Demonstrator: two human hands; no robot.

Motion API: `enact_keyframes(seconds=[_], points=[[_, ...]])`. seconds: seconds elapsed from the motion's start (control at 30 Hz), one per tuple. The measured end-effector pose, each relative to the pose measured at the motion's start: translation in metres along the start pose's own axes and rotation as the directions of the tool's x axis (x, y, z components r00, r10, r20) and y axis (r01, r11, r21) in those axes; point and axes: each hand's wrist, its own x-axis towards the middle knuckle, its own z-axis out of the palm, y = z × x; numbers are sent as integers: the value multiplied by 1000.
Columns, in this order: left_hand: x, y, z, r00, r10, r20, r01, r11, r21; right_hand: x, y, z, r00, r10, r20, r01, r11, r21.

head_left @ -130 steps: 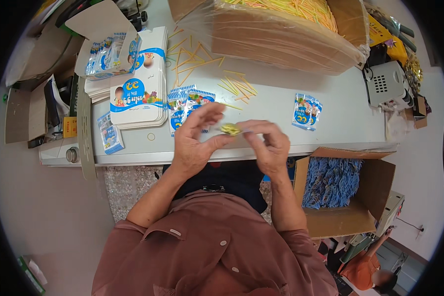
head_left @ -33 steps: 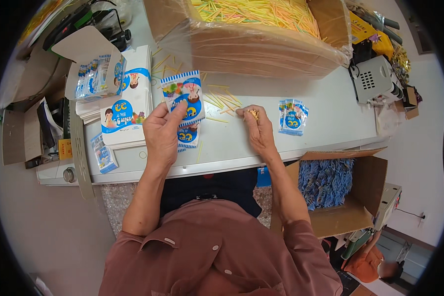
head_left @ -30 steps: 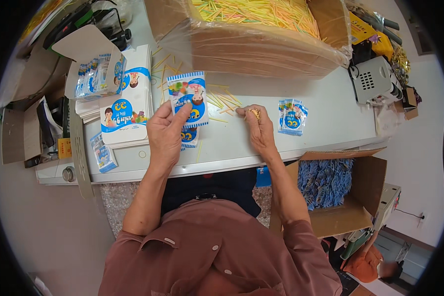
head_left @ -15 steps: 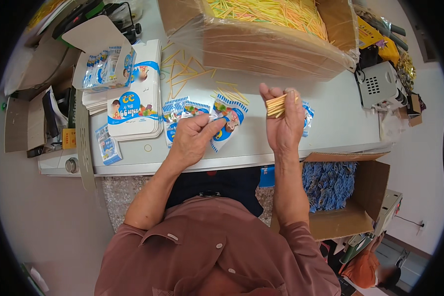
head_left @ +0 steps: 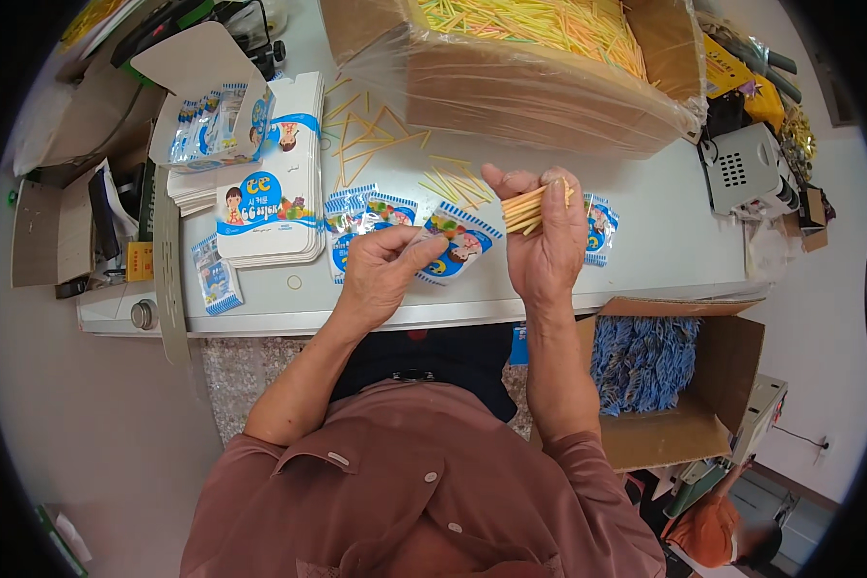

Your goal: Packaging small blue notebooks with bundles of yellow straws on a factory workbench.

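Across pale-grey tabletop [head_left: 674,231], facing one blue-white sachet [head_left: 217,275] at nine o'clock, at least two printed sachets [head_left: 347,220] at ten; pinching with left hand [head_left: 376,272] one striped sachet [head_left: 470,241] at one, apparently angling it to face one yellow stick bundle [head_left: 524,212]; grasping that in right hand [head_left: 549,252] at two, sticks beyond counting.

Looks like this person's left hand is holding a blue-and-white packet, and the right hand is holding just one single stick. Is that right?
Not quite: the head view shows the right hand holding a bundle of yellowish sticks, not just one. The left hand does hold a blue-and-white packet.
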Motion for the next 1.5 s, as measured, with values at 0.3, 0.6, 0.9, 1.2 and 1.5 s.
enact_keyframes(seconds=[0.3,0.6,0.9,1.2,1.5], points=[[-7,5,1,999,14,43,-23,977,213,0,0,4,996,-82,30,82,997,-4],[-10,10,7,987,-18,161,-13,982,190,-5,4,14,994,-105,28,108,985,-131],[-9,1,5,991,-23,130,-3,980,200,-12,12,8,994,-88,67,98,983,-157],[-9,-2,3,993,-35,111,10,976,220,-12,7,0,983,86,164,-61,986,-153],[-8,-8,9,1000,-10,-10,11,987,159,-11,12,-4,916,385,115,-335,891,-307]])
